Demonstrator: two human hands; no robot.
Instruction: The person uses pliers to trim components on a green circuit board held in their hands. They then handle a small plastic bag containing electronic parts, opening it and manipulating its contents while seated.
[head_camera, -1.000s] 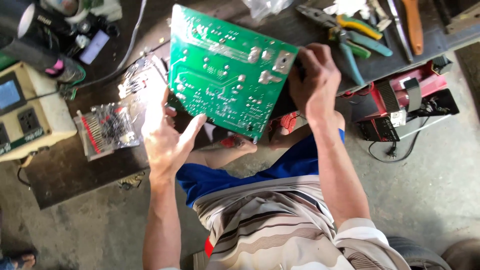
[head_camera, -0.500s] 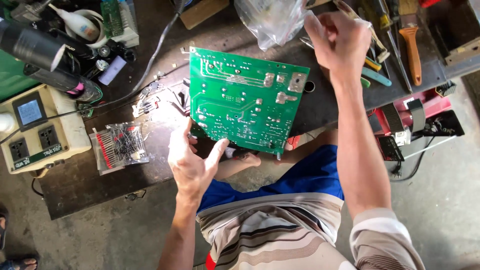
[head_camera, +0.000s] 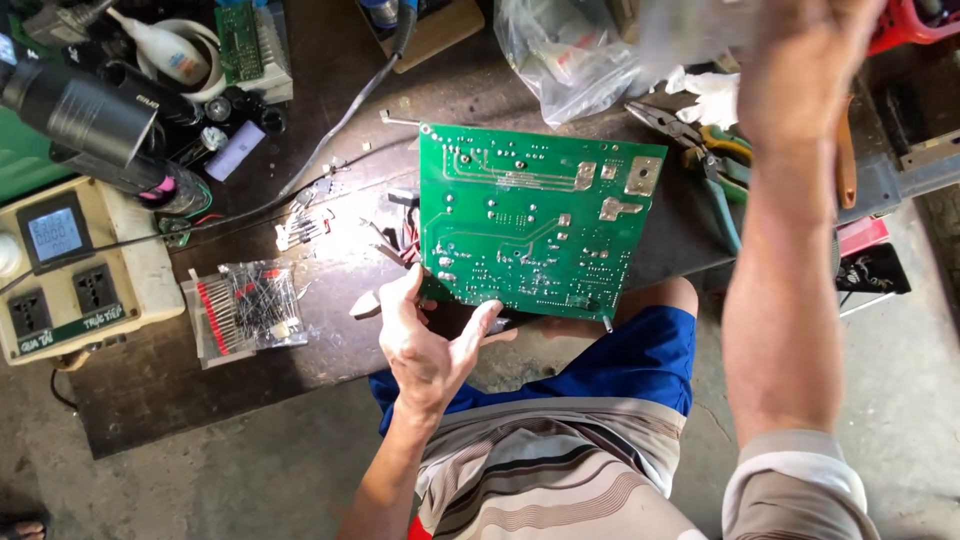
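One green circuit board (head_camera: 530, 220) is in hand, solder side up, over the near edge of the dark workbench (head_camera: 200, 400). The left hand (head_camera: 425, 345) pinches its lower left corner, thumb on top and fingers underneath. Half a second ago the right hand (head_camera: 805, 60) hovered just above the board's upper right corner; now it has risen to two o'clock, well clear of the board, blurred at the top edge of the view. Whether it grips anything I cannot tell. A second ago that hand was clamped on the board's right edge, so the left hand alone carries it now.

One clear plastic bag (head_camera: 570, 60) lies at twelve o'clock from the board. One pair of green-handled pliers (head_camera: 710, 150) sits at three o'clock. One packet of small components (head_camera: 245, 310) rests at nine o'clock, and beyond it one cream socket box (head_camera: 70, 270) showing two outlets.
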